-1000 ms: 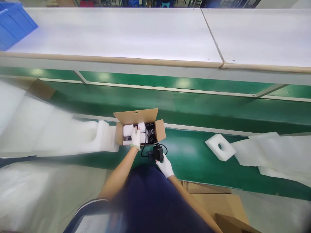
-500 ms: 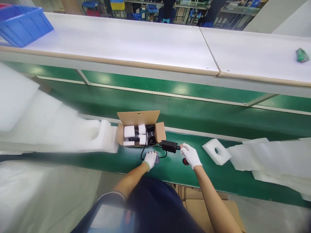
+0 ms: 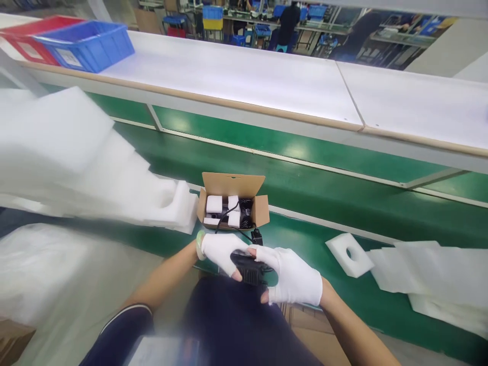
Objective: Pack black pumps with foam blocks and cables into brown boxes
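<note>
partly covered by both hands, the black ribbed block [image 3: 250, 275] is held just in front of the open cardboard box [image 3: 233, 184]; its ends are hard to make out behind the gloves. a black cable [image 3: 227, 212] crosses the box and drops over its front edge, but where it ends is hidden. inside, white foam pieces [image 3: 214, 204] cover most of a dark object, too little of which shows to name.

the left hand [image 3: 223, 251] comes in from the lower left, a pale green bangle [image 3: 200, 245] at the wrist, its grip closed on the block with the thumb across the front. the right hand [image 3: 293, 274] reaches in from the lower right, index finger at the block's top, thumb spread below; whether its grip is closed on the block, i cannot tell.

the green surface [image 3: 301, 236] also carries a foam block with a hole [image 3: 343, 249], and blurred foam sheets [image 3: 76, 147] at the left. beyond, a white shelf [image 3: 236, 68] bears a blue bin [image 3: 89, 48] overlapping a red bin [image 3: 23, 38]. people farther back are indistinct.
</note>
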A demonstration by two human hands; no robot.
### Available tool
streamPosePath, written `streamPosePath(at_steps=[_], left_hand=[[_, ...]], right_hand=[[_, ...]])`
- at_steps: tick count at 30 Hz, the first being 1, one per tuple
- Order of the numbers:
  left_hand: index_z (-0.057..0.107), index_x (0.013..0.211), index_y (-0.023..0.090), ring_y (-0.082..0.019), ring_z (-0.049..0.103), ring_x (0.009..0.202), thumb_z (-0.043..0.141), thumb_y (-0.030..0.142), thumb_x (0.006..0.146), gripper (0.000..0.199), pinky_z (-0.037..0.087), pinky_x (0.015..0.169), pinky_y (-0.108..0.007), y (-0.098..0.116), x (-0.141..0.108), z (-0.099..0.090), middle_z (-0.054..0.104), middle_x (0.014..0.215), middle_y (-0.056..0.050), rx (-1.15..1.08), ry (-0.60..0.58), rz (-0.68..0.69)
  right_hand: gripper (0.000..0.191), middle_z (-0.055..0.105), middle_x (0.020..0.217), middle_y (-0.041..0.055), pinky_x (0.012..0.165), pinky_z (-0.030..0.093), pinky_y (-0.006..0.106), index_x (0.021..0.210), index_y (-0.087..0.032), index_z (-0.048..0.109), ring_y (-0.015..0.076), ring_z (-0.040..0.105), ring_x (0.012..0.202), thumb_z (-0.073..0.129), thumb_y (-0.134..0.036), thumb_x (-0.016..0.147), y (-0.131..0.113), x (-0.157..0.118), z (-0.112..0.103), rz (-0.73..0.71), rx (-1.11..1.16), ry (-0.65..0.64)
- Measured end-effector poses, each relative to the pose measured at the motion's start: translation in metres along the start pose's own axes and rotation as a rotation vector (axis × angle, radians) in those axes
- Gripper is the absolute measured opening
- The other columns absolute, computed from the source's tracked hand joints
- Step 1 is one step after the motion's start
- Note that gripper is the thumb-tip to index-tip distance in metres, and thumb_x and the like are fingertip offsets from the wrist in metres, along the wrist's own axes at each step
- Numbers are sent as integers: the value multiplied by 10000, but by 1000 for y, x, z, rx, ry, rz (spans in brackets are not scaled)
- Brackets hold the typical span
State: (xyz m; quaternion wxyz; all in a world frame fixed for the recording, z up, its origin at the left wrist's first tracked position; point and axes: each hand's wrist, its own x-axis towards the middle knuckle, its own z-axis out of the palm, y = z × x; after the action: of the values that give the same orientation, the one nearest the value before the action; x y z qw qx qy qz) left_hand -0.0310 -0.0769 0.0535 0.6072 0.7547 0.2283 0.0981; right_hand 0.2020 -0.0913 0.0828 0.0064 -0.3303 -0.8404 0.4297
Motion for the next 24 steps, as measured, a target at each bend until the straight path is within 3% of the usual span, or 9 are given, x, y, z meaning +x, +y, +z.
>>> streamPosePath(at_steps=[2, 4, 6, 9, 12, 15, 18, 22, 24], left_hand=[[660, 1071, 183, -210, 637, 788, 705, 491, 667, 511, 501, 708, -263, 3, -9, -16, 694, 895, -25, -107, 61, 16], [681, 1038, 163, -242, 636, 882, 600, 585, 733, 527, 497, 803, -301, 0, -22, -29, 695, 951, -59, -193, 203, 63], [689, 1012, 163, -254, 622, 957, 495, 632, 782, 557, 471, 884, -327, -6, -36, -37, 685, 1003, -78, -211, 389, 68], [679, 968, 185, -224, 619, 931, 491, 571, 811, 457, 459, 897, -316, -18, -49, -38, 687, 938, -62, -164, 620, -37], [633, 827, 163, -165, 613, 710, 473, 475, 844, 351, 501, 733, -288, -36, -36, -26, 659, 774, -49, -278, 848, -144], [571, 888, 135, -132, 600, 633, 456, 383, 853, 275, 512, 645, -276, -55, 1, -3, 643, 793, -65, -638, 1076, -154], [520, 1087, 154, -164, 639, 865, 489, 326, 843, 300, 523, 816, -322, -64, 40, 20, 646, 1017, -102, -877, 1203, -16], [484, 1249, 188, -219, 509, 1201, 515, 398, 858, 445, 403, 1047, -360, -59, 64, 39, 547, 1286, -109, -875, 1211, 119], [434, 1323, 179, -237, 479, 1238, 488, 437, 871, 524, 381, 1070, -381, -56, 65, 43, 534, 1307, -120, -892, 1175, 124]], right_hand=[[500, 663, 1059, 42, 815, 472, 332, 1144, -259, 632, 231, 627, 870, 692, -389, 666, -7, 13, -3, 17, -22, 151], [364, 683, 868, 33, 682, 498, 308, 1022, -218, 676, 193, 622, 701, 655, -387, 700, -2, 28, -3, 64, 115, 278], [389, 660, 748, 27, 537, 489, 285, 988, -174, 666, 154, 571, 547, 623, -461, 729, 10, 41, -3, 128, 393, 387], [469, 668, 835, 59, 457, 474, 272, 972, -140, 645, 144, 560, 530, 574, -549, 754, 28, 57, -1, 207, 677, 601], [487, 682, 946, 91, 643, 529, 318, 1020, -141, 640, 212, 627, 747, 578, -536, 742, 39, 71, 8, 273, 457, 841], [509, 688, 955, 103, 838, 484, 368, 1105, -150, 607, 255, 627, 884, 542, -513, 754, 46, 88, 25, 394, 89, 1008], [470, 685, 951, 93, 814, 481, 356, 1130, -179, 563, 256, 636, 872, 480, -490, 788, 48, 106, 45, 538, 7, 935], [511, 675, 980, 79, 728, 501, 342, 1209, -211, 462, 250, 649, 834, 521, -447, 760, 53, 120, 61, 630, 146, 736], [562, 659, 1043, 99, 755, 502, 338, 1240, -201, 432, 242, 643, 865, 555, -414, 734, 61, 124, 61, 593, 228, 758]])
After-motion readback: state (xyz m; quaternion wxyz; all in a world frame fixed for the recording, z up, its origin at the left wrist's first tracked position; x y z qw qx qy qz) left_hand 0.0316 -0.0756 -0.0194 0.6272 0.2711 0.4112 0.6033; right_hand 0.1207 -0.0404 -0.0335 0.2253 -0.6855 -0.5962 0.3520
